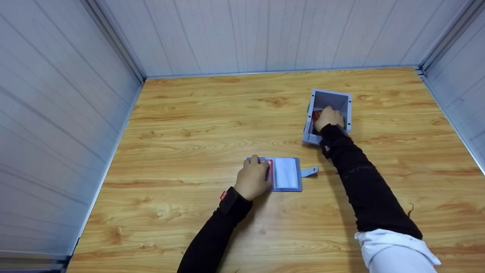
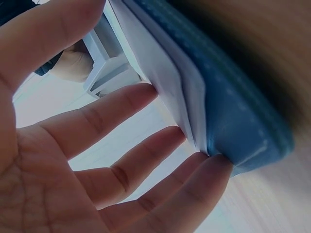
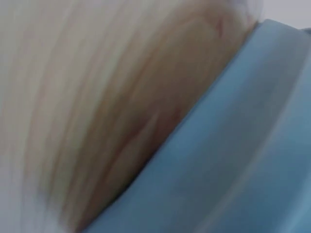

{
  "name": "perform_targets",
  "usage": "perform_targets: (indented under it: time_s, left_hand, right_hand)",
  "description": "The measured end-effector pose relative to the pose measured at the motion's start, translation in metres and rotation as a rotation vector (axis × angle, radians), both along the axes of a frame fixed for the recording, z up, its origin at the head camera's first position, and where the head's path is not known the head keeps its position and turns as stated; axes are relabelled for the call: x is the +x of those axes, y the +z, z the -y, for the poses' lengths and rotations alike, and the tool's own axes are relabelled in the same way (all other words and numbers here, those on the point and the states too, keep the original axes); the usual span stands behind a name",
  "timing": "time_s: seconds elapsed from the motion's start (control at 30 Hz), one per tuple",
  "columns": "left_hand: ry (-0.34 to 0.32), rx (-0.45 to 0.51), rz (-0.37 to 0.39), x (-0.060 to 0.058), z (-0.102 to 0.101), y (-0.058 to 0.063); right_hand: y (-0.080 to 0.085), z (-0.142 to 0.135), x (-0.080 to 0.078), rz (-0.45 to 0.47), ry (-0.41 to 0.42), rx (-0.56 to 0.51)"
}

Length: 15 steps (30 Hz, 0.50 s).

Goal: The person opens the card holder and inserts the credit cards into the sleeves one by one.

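Note:
A blue card holder lies spread on the wooden table, with pale sleeves on its right half and a red card on its left half. My left hand holds that left half, thumb at the near side and fingertips toward the far edge. In the left wrist view its fingertips touch the edges of the sleeves and the blue cover. My right hand reaches down into a grey plastic bin. Dark red items show beside it there; its fingertips are hidden.
The holder's strap with a snap sticks out to the right, below the bin. Light panel walls stand at the back and both sides of the table. The bin's wall fills much of the right wrist view.

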<state>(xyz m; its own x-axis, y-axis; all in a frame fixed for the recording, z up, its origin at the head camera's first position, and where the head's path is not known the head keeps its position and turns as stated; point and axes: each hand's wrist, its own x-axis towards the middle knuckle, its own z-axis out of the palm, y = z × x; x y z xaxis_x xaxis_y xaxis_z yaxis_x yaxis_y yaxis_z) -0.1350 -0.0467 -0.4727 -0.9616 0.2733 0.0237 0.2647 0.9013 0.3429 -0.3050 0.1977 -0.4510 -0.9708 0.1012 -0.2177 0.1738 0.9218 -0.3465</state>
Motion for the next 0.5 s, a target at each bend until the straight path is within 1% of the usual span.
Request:
perform_targets:
  time_s: [0.17, 0.5]
  left_hand:
    - [-0.003, -0.004, -0.009, -0.0001, 0.0003, -0.0004]
    - [0.001, -0.004, 0.021, 0.0002, 0.0004, 0.0006]
  right_hand:
    - [0.0001, -0.0004, 0.0000, -0.002, -0.002, 0.007]
    - [0.0011, -0.0011, 0.0002, -0.012, 0.057, 0.037]
